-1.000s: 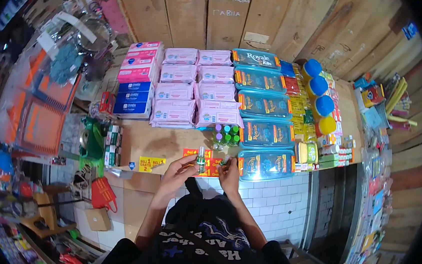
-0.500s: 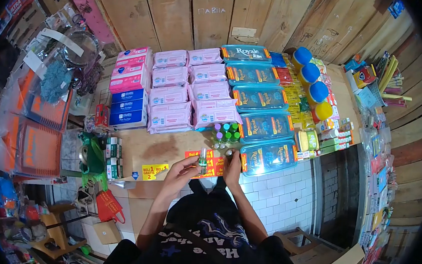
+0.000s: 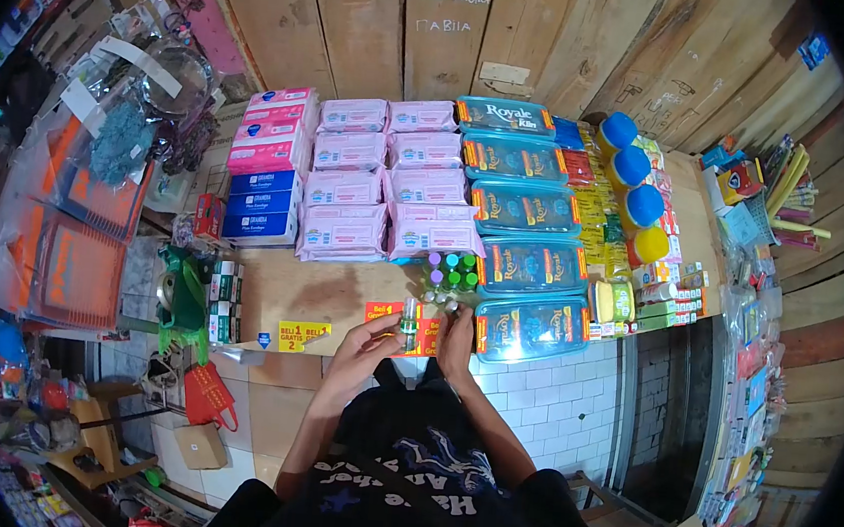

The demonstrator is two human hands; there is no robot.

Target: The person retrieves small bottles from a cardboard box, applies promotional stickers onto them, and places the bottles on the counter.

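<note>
The left hand [image 3: 367,344] pinches a small bottle [image 3: 409,318], standing upright at the front edge of the wooden counter [image 3: 309,289]. The right hand [image 3: 458,335] is just beside it, fingers bent around something tiny I cannot make out. A bunch of little capped bottles [image 3: 451,271] stands right behind, with blue boxes [image 3: 532,325] to the right.

A small glass bottle [image 3: 407,319] with a green cap is held upright at the near edge of the wooden counter, over a red and yellow label. A second small bottle [image 3: 451,308] is gripped just to its right; little of it is seen. A cluster of small bottles [image 3: 451,271] with green and purple caps is stood just beyond them.
</note>
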